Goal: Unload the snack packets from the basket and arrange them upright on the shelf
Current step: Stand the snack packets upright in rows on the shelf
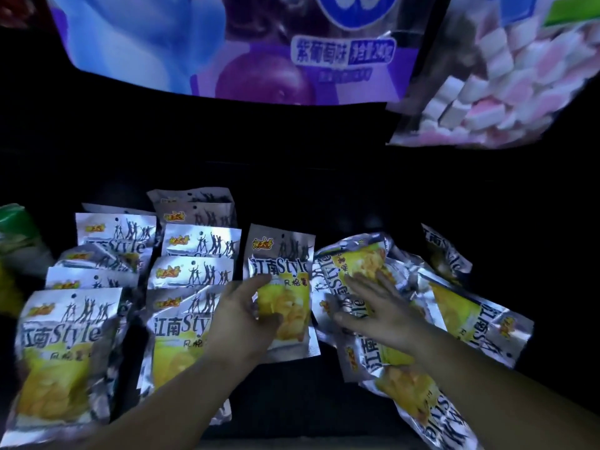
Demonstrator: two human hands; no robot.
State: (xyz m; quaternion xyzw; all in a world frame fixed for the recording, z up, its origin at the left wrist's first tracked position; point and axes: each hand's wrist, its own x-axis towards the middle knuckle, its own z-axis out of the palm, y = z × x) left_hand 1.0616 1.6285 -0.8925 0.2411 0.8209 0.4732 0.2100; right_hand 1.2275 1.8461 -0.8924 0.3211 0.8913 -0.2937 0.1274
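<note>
Silver and yellow snack packets fill a dark shelf. Two rows of them stand upright at the left (68, 339) and centre-left (194, 277). My left hand (242, 316) grips one upright packet (285, 280) in the middle by its left edge. To its right lies a loose heap of packets (467, 316) on their sides. My right hand (383, 313) rests flat, fingers spread, on the top packet of that heap (354, 258). No basket is in view.
A large purple and blue bag (227, 43) hangs overhead, with a clear bag of pink and white marshmallows (506, 82) to its right. A green packet (16, 235) stands at the far left. The shelf's back is dark.
</note>
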